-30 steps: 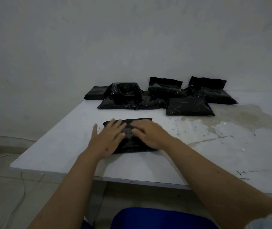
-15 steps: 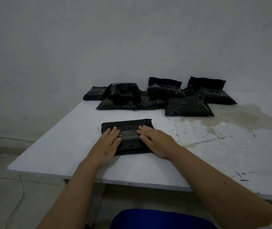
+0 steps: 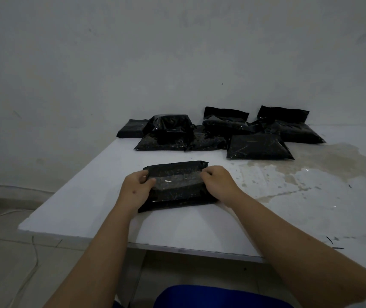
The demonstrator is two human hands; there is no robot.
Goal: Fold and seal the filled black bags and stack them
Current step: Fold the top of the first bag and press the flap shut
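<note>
A folded black bag (image 3: 177, 185) lies flat on the white table (image 3: 88, 196) near its front edge. My left hand (image 3: 136, 188) grips the bag's left end, thumb on top and fingers curled round the side. My right hand (image 3: 218, 183) grips its right end the same way. Farther back by the wall lie several more filled black bags (image 3: 258, 146), some overlapping; one bag (image 3: 170, 126) sits on top of others at the back left.
A grey wall rises right behind the bags. The table's right half carries a large damp-looking stain (image 3: 324, 165). A blue seat (image 3: 219, 296) shows below the front edge, and a white cable (image 3: 33, 261) trails over the floor at left.
Both hands lay flat on top of the bag before; they have slid outward to its two ends and curled round them.
</note>
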